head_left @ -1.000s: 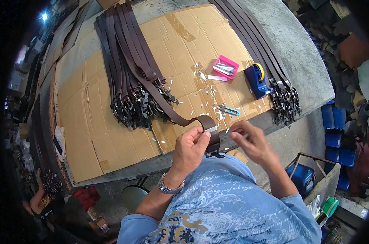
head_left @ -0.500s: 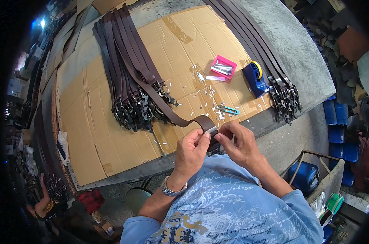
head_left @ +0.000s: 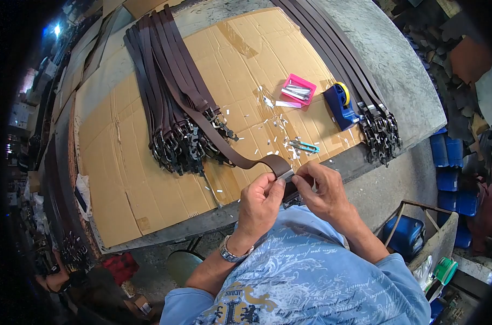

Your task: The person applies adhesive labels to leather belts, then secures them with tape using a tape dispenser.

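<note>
A dark brown belt [head_left: 228, 150] runs from the left pile and curls toward me at the table's front edge. My left hand [head_left: 259, 205] is closed on the belt near its end, thumb on top. Across the strap lies a small silvery strip [head_left: 285, 176]. My right hand [head_left: 324, 192] pinches at the right end of this strip, finger and thumb together. Part of a dark buckle [head_left: 292, 202] shows below my hands. A teal cutter [head_left: 304, 146] rests on the cardboard just beyond them, among scattered white scraps.
Cardboard [head_left: 132, 189] covers much of the table. A heap of buckled belts [head_left: 172, 108] lies left, another row of belts [head_left: 338, 54] right. A pink box [head_left: 312, 86] of strips stands beside a blue tape dispenser [head_left: 341, 111]. Blue containers [head_left: 406, 234] stand on the right.
Both hands and the held belt end have shifted slightly, with the strip a little lower and to the right. More of the buckle shows below the hands.
</note>
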Tool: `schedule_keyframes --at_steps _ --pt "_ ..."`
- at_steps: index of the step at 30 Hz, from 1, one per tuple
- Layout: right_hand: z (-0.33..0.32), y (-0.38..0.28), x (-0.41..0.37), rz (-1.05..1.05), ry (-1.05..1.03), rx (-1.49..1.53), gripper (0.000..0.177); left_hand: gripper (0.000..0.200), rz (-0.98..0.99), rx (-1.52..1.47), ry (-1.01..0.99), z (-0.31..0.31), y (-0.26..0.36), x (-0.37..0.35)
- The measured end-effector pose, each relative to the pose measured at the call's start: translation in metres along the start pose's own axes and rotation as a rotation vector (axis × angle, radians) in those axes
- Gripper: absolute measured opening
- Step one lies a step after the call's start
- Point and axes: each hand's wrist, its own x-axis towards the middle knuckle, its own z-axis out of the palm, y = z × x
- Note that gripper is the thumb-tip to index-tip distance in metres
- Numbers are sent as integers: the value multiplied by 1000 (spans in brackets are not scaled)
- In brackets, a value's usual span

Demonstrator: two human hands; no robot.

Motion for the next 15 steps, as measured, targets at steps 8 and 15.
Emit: schedule_keyframes --at_steps 8,15 --pt "2 2 0 99 -10 -1 13 17 0 25 -9 1 -3 -2" --pt "2 5 -1 109 2 20 14 18 27 59 -21 0 -2 -3"
